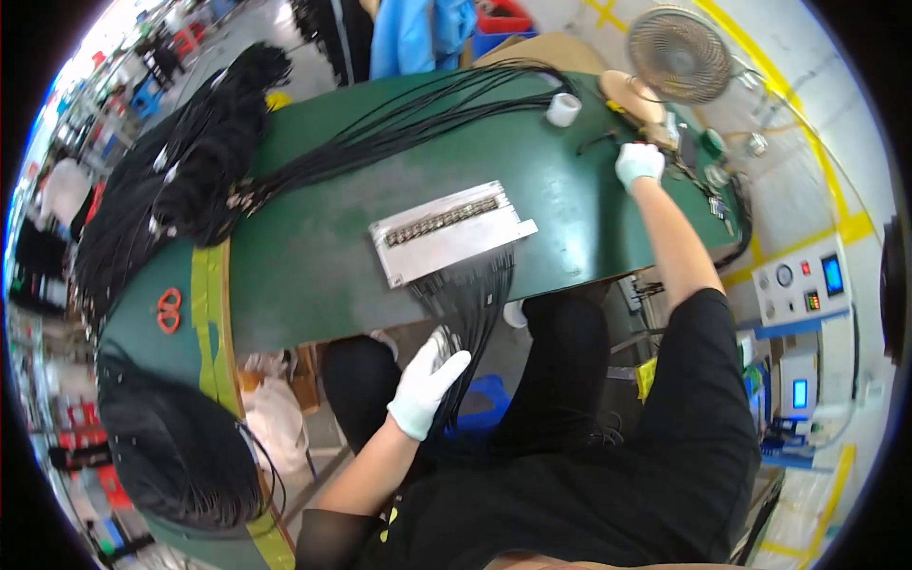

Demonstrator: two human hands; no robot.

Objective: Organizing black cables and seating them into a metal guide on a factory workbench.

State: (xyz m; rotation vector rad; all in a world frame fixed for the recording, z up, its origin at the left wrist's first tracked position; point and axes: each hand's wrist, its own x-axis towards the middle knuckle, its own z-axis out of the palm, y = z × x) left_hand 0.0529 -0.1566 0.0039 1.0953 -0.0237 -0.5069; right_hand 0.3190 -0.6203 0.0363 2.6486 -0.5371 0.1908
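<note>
My left hand [427, 378], in a white glove, is closed around a bundle of black cables [483, 302] at the table's near edge. The cables' upper ends fan out beside the near side of a silver metal fixture [446, 249], which has a row of small metal parts along its middle. Stretched out to the far right, my gloved right hand [638, 165] has its fingers curled down among small items on the table. What it grips, if anything, is hidden. A black bent tool [597, 142] lies just left of it.
Long black cables [380, 133] run across the green table [313, 256] to a large heap [204, 161] at left. Another cable coil [176, 442] and red-handled scissors [168, 311] lie nearer. A white roll [563, 110] and a fan [679, 55] stand at the far right.
</note>
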